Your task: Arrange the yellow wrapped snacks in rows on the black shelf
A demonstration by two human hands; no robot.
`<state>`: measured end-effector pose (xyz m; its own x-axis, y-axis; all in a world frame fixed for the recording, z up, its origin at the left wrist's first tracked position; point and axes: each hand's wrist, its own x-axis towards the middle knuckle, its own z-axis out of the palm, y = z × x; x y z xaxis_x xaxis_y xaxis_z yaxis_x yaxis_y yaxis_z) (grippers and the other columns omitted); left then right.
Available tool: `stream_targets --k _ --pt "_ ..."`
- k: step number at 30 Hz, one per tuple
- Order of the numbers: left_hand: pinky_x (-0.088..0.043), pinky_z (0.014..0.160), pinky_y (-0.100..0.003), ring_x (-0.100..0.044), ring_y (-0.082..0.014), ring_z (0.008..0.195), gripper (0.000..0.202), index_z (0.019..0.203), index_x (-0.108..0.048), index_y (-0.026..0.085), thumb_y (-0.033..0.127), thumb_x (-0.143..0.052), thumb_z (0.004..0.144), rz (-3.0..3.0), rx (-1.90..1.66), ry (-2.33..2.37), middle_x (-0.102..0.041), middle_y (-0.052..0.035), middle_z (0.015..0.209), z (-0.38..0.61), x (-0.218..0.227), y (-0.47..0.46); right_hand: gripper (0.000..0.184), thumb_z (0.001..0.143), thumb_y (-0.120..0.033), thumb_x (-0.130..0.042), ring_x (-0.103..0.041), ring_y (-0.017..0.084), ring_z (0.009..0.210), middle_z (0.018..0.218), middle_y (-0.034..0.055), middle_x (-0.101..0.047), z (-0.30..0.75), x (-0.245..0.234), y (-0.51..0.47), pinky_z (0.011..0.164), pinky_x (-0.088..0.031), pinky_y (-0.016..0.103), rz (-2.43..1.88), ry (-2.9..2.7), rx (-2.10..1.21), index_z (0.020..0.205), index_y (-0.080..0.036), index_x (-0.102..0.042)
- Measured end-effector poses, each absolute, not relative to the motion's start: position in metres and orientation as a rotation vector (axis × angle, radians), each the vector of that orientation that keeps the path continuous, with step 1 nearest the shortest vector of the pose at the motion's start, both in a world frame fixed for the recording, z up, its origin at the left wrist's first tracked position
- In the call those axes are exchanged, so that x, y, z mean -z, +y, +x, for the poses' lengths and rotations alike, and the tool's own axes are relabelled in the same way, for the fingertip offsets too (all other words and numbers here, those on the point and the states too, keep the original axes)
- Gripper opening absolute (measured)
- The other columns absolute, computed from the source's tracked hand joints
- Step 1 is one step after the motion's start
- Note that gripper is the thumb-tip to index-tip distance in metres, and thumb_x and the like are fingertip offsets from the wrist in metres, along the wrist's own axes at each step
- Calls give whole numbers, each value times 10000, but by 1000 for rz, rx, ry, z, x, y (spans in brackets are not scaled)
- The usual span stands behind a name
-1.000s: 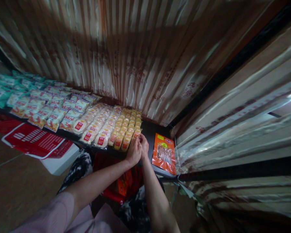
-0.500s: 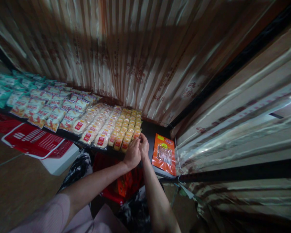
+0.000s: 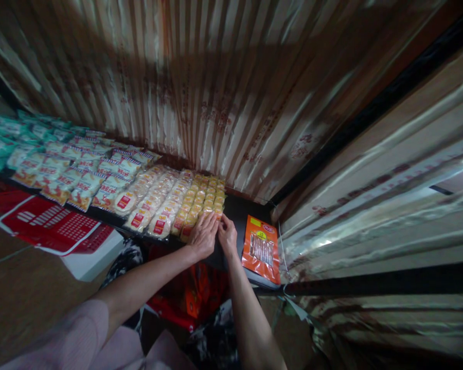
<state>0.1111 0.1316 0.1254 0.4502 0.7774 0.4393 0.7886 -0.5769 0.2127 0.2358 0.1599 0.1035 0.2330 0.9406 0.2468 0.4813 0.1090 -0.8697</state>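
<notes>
Rows of small yellow snack packets [image 3: 200, 198] lie on a dark shelf [image 3: 239, 208] low in front of me. My left hand [image 3: 202, 236] rests flat over the nearest yellow packets, its fingers spread and open. My right hand [image 3: 227, 235] is right beside it at the row's right end, fingers curled onto the last packet. An orange snack bag [image 3: 261, 249] lies flat on the shelf just right of my right hand.
Left of the yellow packets lie rows of round cakes with red labels [image 3: 154, 203], then red-and-white bags [image 3: 81, 177] and teal bags [image 3: 7, 139]. A red basket [image 3: 54, 228] sits below left. Striped plastic sheeting [image 3: 216, 92] hangs behind and to the right.
My left hand has opened out and slid forward to lie flat on the yellow packets. My right hand has stayed at the end of the row.
</notes>
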Motion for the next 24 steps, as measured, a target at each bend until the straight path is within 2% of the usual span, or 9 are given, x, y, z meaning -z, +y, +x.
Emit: stream_targets --k 3,6,9,12,14,17,24 --pt "-173 1165 -483 -287 -249 1389 468 1293 -504 41 185 -365 870 -2655 793 -1448 -462 -164 1401 111 -126 132 432 792 -393 -485 -609 202 872 1034 111 -672 238 -106 159 859 -470 353 -1507 -1389 -601 1101 -149 -661" --pt "-165 1171 -476 -261 -247 1400 478 1308 -481 31 172 -355 869 -2656 806 -1450 -451 -168 1410 110 -128 130 495 840 -476 -425 -572 231 1061 1147 137 -642 236 -111 161 979 -407 395 -1511 -1304 -544 1134 -140 -640" --pt "-171 1173 -466 -244 -243 1407 474 1304 -483 37 169 -352 869 -2662 814 -1459 -462 -163 1401 110 -129 129 626 875 -550 -319 -470 231 1244 1328 153 -535 227 -114 168 1084 -305 405 -1480 -1173 -613 1270 -121 -546" --pt "-179 1173 -459 -233 -238 1411 508 1351 -437 73 186 -370 861 -2680 829 -1439 -442 -132 1425 109 -127 130 735 872 -621 -259 -340 211 1362 1470 128 -379 212 -116 178 1142 -220 388 -1415 -1050 -786 1394 -123 -403" --pt "-182 1175 -449 -230 -232 1412 544 1393 -386 105 201 -373 858 -2678 853 -1429 -394 -104 1463 108 -126 131 783 850 -668 -260 -265 200 1402 1509 96 -317 204 -116 183 1163 -173 378 -1385 -1001 -869 1422 -143 -360" --pt "-185 1176 -437 -231 -220 1413 567 1423 -340 123 199 -355 861 -2670 875 -1436 -361 -90 1483 108 -124 132 803 827 -703 -280 -209 182 1424 1519 54 -301 199 -115 187 1178 -134 365 -1353 -979 -936 1432 -179 -351" --pt "-164 1174 -491 -142 -245 1435 499 1333 -458 71 171 -401 848 -2672 877 -1409 -389 -152 1456 108 -128 129 790 848 -694 -237 -176 157 1433 1550 20 -203 213 -113 184 1175 -143 344 -1315 -931 -993 1465 -202 -276"
